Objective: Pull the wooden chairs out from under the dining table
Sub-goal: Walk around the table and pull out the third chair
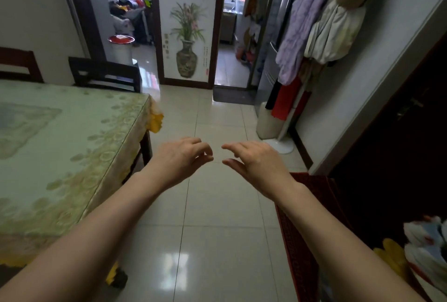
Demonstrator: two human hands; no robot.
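The dining table (pixel 125 130) fills the left side, covered by a pale green and yellow cloth under glass. Two dark wooden chairs stand at its far edge: one chair back (pixel 104 73) near the far right corner, another chair back (pixel 19 63) at the far left. Both are tucked against the table. My left hand (pixel 181 156) and my right hand (pixel 256 161) hover over the tiled floor to the right of the table. Their fingers are loosely curled and apart, holding nothing and touching neither chair.
Glossy tiled floor (pixel 217 205) runs ahead to two doorways. A coat stand (pixel 287 120) with hanging clothes stands at the right wall. A red mat (pixel 297 229) lies at lower right before a dark door. A red-lidded bin (pixel 121 47) sits beyond the chairs.
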